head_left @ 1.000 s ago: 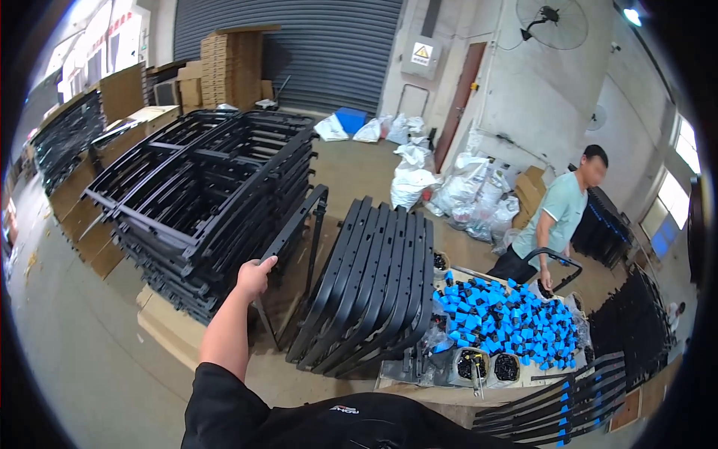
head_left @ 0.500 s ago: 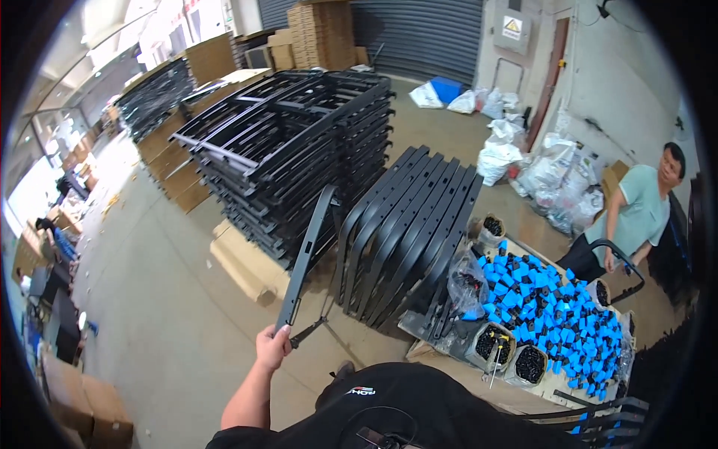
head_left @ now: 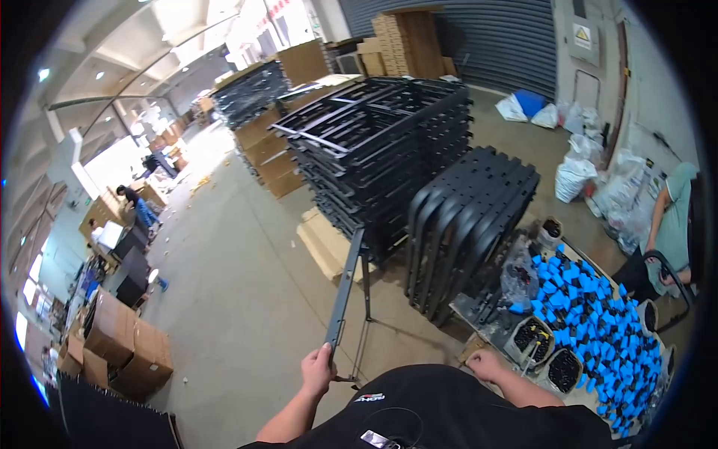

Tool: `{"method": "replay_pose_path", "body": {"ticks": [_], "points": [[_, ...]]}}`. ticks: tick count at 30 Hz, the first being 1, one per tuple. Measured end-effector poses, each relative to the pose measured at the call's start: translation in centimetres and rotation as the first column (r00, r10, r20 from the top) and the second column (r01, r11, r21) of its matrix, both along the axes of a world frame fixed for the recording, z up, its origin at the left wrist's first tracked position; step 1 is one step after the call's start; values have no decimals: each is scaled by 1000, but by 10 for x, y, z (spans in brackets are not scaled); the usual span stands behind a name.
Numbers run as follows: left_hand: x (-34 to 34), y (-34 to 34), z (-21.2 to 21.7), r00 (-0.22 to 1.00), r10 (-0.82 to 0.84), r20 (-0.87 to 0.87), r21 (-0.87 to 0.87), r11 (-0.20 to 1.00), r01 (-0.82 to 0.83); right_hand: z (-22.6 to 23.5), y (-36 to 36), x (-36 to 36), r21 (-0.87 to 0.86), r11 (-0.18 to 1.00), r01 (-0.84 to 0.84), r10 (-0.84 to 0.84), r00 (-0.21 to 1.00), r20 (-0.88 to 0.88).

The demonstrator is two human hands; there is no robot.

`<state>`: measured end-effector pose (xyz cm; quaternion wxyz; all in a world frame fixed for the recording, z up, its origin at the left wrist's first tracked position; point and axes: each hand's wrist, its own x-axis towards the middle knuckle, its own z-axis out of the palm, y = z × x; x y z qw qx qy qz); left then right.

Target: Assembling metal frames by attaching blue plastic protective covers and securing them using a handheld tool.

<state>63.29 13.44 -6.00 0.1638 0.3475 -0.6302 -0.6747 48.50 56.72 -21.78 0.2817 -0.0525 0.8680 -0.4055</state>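
My left hand (head_left: pixel 318 371) is closed round the near end of a black bent metal bar (head_left: pixel 345 295), which slants up and away from me. Its far end curves over near the base of the tall stack of black metal frames (head_left: pixel 374 146). My right hand (head_left: pixel 485 365) is low beside the near-left corner of the worktable, fingers curled; anything inside them is hidden. Just right of it are bags of small black parts (head_left: pixel 532 338) with a yellow-handled tool among them. To the right spreads a heap of blue and black pieces (head_left: pixel 598 322).
A row of black curved metal bars (head_left: pixel 471 217) stands ahead, left of the worktable. A person in a light green shirt (head_left: pixel 677 217) holds a curved black bar at the right. White sacks (head_left: pixel 576 168) lie by the wall. Cardboard boxes (head_left: pixel 131 337) sit at the left.
My view has swung left, so the surroundings sit further right. My right hand has come into view beside the worktable. My left hand still grips the bar, now held lower.
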Motion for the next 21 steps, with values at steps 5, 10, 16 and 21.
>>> {"method": "replay_pose_path", "body": {"ticks": [5,10,16,21], "points": [[-34,-17,3,998,47,-33,136,990,-42,84,-97,-19,-227,972,-55,54,998,-13],[-64,8,2,996,-22,-91,327,944,51,124,-202,-17,-456,871,-181,169,983,-67],[-47,-31,34,912,-404,-68,196,891,409,188,-316,42,-658,731,-179,116,984,-138],[-24,-113,-13,871,-473,134,296,858,420,201,-361,81,-396,909,-131,80,986,-144]]}}
